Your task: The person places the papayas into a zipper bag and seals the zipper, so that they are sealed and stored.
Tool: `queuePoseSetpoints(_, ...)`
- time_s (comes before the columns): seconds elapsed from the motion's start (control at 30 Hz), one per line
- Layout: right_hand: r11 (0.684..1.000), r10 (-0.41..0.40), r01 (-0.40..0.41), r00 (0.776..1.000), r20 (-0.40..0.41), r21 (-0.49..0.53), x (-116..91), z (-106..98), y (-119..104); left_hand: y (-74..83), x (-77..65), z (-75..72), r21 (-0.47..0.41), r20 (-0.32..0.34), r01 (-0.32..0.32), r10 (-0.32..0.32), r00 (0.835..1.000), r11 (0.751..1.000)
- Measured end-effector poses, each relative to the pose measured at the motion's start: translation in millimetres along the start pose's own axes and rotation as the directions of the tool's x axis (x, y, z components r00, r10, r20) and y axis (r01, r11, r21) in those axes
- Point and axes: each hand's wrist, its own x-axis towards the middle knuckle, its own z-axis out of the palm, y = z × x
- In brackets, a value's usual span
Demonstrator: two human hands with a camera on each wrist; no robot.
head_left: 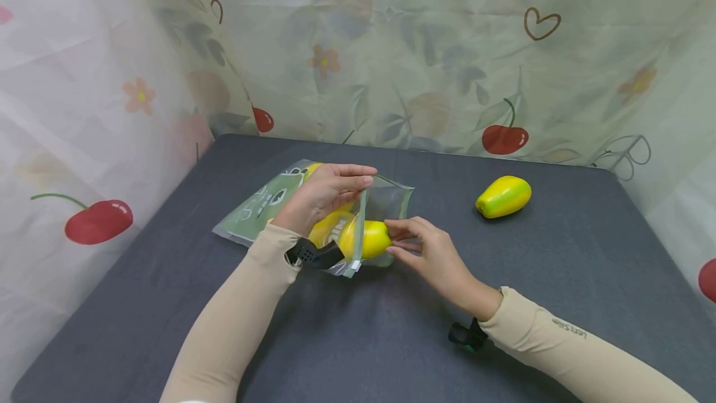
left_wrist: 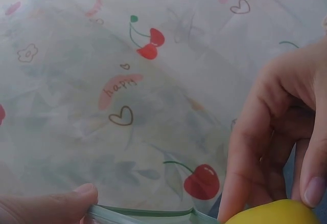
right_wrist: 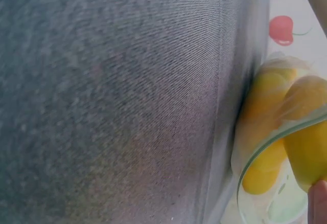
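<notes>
A clear zip bag with a green printed front lies on the table, its mouth open toward the right. My left hand pinches the bag's upper rim between thumb and fingers. Halfway through the mouth is a yellow fruit, smooth and tapered like a papaya. The fingertips and thumb of my right hand grip the fruit's outer end. More yellow fruit shows through the plastic inside the bag in the right wrist view. In the left wrist view, the right fingers come down onto the held fruit.
Another yellow fruit with a green streak lies on the dark grey table, at the back right. A cherry-printed curtain hangs behind the table and along its sides. Black wrist cameras are strapped to both wrists.
</notes>
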Motion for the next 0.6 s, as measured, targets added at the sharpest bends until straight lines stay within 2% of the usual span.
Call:
queuePoseSetpoints(0.13,1.0,-0.003,0.003,1.0,0.014,0.01,0.1,0.5,-3.1,-0.1,0.3,0.2,0.008,0.002,-0.009,0.009,1.0,1.0)
queuePoseSetpoints(0.6,0.998,-0.011,0.018,0.994,0.111,-0.061,1.4,2.7,-2.3,1.7,-1.6,0.4,-0.003,0.001,-0.003,0.003,1.0,1.0)
